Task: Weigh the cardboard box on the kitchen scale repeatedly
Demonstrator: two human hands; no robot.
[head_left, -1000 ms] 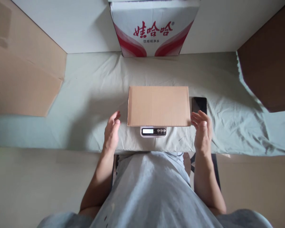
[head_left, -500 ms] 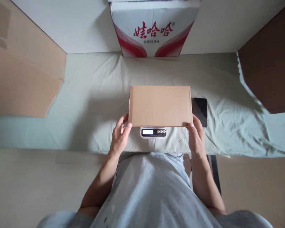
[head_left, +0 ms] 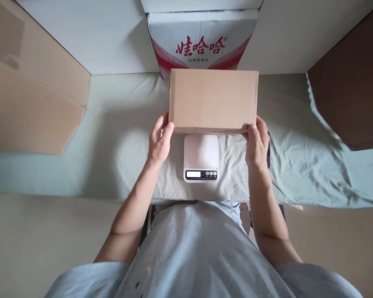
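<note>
A plain brown cardboard box (head_left: 213, 99) is held up between my two hands, beyond a small white kitchen scale (head_left: 201, 151). My left hand (head_left: 160, 140) grips its near left corner, thumb on the top face and fingers along the side. At the near right corner my right hand (head_left: 256, 140) is closed in the same way. The scale's plate is bare, and its lit display and round buttons face me. Most of a black phone (head_left: 269, 151) is hidden behind my right hand. The box's underside does not show.
A pale green cloth (head_left: 136, 165) covers the table. Against the wall at the back stands a white and red carton (head_left: 202, 33) with Chinese lettering. Large cardboard pieces rise on the left (head_left: 37, 95) and the right (head_left: 354, 87).
Both hands have lifted the cardboard box off the scale and moved it away from me, toward the back carton. The scale's plate has come into view, and my right hand now covers most of the phone.
</note>
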